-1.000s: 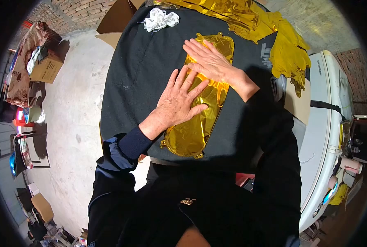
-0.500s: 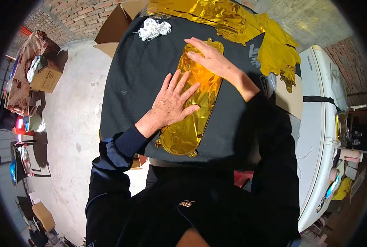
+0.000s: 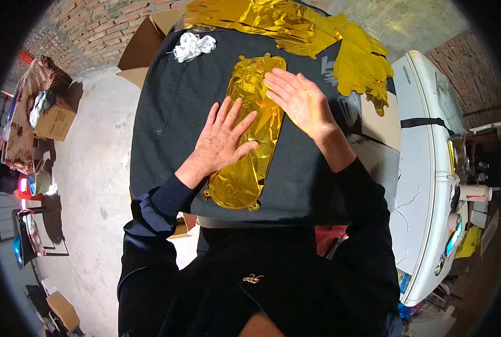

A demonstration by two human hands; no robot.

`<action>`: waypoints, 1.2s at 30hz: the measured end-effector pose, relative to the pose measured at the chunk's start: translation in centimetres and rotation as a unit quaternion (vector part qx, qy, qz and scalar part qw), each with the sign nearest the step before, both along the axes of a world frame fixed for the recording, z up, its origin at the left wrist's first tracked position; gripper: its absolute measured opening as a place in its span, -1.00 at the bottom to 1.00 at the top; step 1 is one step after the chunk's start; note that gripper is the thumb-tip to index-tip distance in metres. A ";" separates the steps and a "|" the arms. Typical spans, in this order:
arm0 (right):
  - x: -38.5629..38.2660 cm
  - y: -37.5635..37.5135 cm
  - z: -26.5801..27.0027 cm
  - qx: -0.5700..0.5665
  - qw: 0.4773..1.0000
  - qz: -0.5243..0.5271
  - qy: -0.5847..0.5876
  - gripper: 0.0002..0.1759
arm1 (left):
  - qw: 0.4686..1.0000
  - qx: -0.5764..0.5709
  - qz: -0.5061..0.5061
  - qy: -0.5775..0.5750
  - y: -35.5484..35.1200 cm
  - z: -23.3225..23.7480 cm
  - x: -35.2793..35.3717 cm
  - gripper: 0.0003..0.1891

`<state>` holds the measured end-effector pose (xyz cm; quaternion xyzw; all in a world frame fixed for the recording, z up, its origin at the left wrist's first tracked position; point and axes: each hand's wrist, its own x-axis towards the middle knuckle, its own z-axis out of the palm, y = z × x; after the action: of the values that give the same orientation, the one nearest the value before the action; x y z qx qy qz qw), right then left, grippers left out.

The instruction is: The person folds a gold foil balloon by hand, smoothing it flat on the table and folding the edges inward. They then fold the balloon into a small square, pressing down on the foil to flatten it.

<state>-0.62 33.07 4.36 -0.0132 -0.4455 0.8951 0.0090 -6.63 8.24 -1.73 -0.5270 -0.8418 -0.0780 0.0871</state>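
Note:
A long gold foil piece (image 3: 240, 178) with rounded ends and small tabs lies on the black cloth (image 3: 166, 121). My left hand (image 3: 219, 140) rests flat on its middle, fingers spread. My right hand (image 3: 302, 104) is at the foil's upper right edge, turned with the palm partly showing, fingers straight and thumb apart, holding nothing. Its fingertips are over the foil; whether they touch it I cannot tell. More gold foil (image 3: 250, 19) lies along the far edge, with another foil bunch (image 3: 362, 64) hanging at the far right corner.
A bundle of white string (image 3: 193, 46) lies at the far left of the cloth. Thin clear strips (image 3: 328, 68) are near the right corner. A cardboard box (image 3: 143, 50) stands behind at left, another box (image 3: 55, 119) farther left, and a white appliance (image 3: 421, 185) at right.
My right hand has rolled from palm down on the foil to palm partly up at its right edge. My left hand stays on the foil. The whole view has shifted slightly.

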 end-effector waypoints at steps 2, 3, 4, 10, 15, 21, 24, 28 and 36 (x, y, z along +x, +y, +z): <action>1.1 0.2 0.3 -0.055 0.998 -0.010 -0.023 -0.10 | 1.000 0.000 0.000 0.002 0.0 0.1 0.1 -0.21; 1.6 0.3 0.3 -0.077 0.997 -0.012 -0.029 -0.07 | 1.000 0.007 -0.004 0.000 -0.1 0.2 0.1 -0.22; 2.2 0.4 0.3 -0.099 0.994 -0.014 -0.034 -0.05 | 1.000 0.008 -0.004 0.001 -0.1 0.2 0.1 -0.23; 5.4 0.3 1.0 -0.117 0.993 -0.026 0.004 0.07 | 1.000 0.007 -0.011 0.002 0.0 0.4 0.1 -0.24; 8.2 -0.2 1.3 -0.145 0.987 -0.065 -0.002 -0.03 | 1.000 0.001 -0.011 0.004 0.0 0.5 0.1 -0.24; 11.1 -0.4 1.7 -0.161 0.984 -0.080 0.018 -0.02 | 1.000 -0.008 -0.007 -0.001 0.0 0.5 0.1 -0.23; 11.9 -0.3 1.5 -0.172 0.981 -0.078 0.034 -0.05 | 1.000 0.003 -0.011 0.007 0.0 0.1 0.0 -0.22; 13.2 -0.9 1.9 -0.168 0.981 -0.076 0.053 -0.11 | 1.000 0.006 -0.010 0.012 0.0 0.0 0.0 -0.21; 15.3 -3.4 2.7 -0.146 0.985 -0.095 0.017 -0.20 | 1.000 -0.005 -0.004 0.018 0.1 0.1 0.1 -0.22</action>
<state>14.71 29.72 7.03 -0.0410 -0.3065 0.9458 0.0995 -6.55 8.29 -1.66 -0.5323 -0.8383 -0.0644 0.0994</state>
